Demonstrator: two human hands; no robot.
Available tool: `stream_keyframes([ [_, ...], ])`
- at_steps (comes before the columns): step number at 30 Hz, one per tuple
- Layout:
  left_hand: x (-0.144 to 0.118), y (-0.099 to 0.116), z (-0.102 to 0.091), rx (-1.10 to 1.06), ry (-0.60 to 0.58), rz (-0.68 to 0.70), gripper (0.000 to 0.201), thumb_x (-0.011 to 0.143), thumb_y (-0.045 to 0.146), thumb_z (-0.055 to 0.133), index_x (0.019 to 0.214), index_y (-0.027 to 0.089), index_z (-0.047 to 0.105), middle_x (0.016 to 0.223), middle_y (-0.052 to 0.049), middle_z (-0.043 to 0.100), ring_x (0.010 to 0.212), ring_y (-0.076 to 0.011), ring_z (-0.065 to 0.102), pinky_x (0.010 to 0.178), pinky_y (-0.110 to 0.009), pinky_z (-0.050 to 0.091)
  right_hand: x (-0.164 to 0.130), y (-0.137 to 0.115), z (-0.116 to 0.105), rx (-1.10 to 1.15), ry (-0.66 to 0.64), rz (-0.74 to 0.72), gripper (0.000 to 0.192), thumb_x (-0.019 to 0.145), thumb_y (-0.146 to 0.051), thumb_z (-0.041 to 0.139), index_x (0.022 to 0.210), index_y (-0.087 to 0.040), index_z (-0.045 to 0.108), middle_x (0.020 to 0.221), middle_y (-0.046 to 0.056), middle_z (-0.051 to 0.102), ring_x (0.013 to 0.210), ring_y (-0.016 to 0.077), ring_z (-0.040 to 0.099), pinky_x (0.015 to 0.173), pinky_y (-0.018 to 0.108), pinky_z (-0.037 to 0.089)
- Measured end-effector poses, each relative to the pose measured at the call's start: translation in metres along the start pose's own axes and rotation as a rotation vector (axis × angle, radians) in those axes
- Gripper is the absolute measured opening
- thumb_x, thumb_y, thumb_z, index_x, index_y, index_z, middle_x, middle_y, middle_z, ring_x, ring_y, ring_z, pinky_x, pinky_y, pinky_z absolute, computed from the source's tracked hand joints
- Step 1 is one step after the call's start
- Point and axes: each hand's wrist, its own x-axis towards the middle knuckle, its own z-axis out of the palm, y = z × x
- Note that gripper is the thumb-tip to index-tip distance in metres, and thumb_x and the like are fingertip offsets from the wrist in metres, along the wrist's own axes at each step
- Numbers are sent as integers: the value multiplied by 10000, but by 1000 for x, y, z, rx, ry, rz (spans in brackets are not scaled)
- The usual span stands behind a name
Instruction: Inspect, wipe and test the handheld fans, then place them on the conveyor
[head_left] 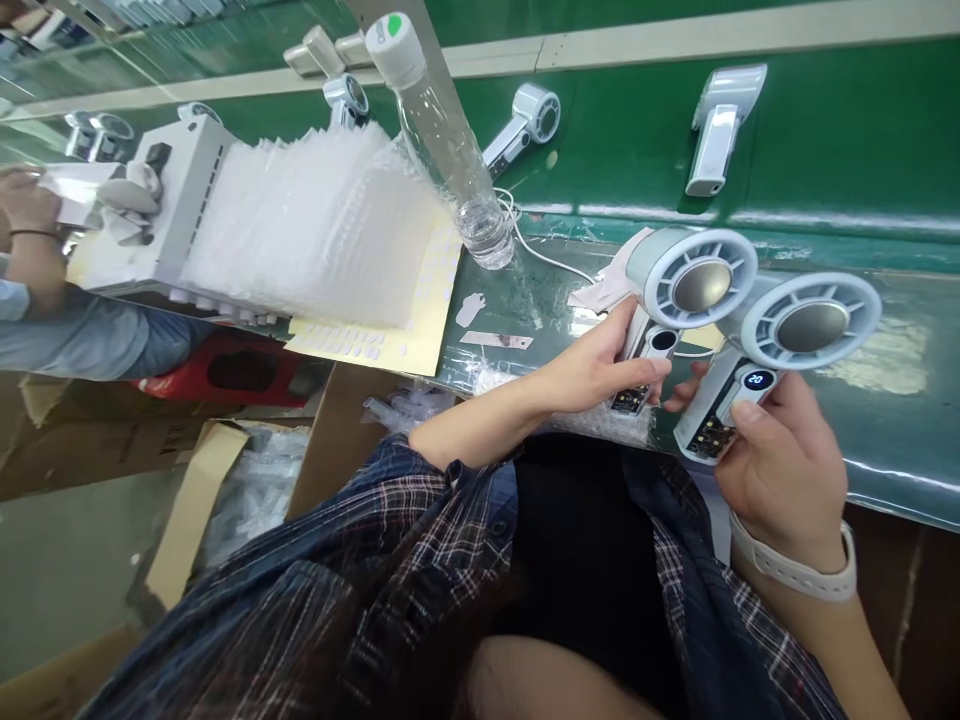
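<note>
I hold one white handheld fan in each hand, side by side above the near edge of the green bench (885, 420). My left hand (600, 365) grips the handle of the left fan (686, 280), whose small display is dark. My right hand (780, 460) grips the handle of the right fan (810, 325), thumb beside its lit display showing digits. Both round heads have a metallic centre and face up. A white band sits on my right wrist.
A clear plastic bottle (442, 140) stands on the bench. A stack of clear bags (315, 230) lies on yellow sheets left of it. More fans (720, 125) rest on the green belt behind. Another person's hand (26, 205) works at far left. Cardboard boxes (187, 500) sit below.
</note>
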Motion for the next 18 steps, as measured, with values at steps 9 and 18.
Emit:
stream_keyframes([
  [9, 1, -7, 0, -53, 25, -14, 694, 877, 646, 890, 1252, 248, 463, 886, 32, 641, 777, -172, 671, 811, -384, 578, 1, 2, -1, 3, 58, 14, 365, 866, -356, 895, 1207, -243, 829, 1115, 58, 829, 901, 223, 795, 865, 420, 741],
  [18, 2, -11, -5, -42, 60, 12, 695, 859, 553, 908, 1293, 236, 467, 1002, 0, 632, 840, -178, 670, 878, -408, 576, 1, -3, 3, -56, 119, 42, 295, 834, -297, 815, 1123, -240, 817, 1010, 56, 813, 785, 209, 758, 683, 356, 702],
])
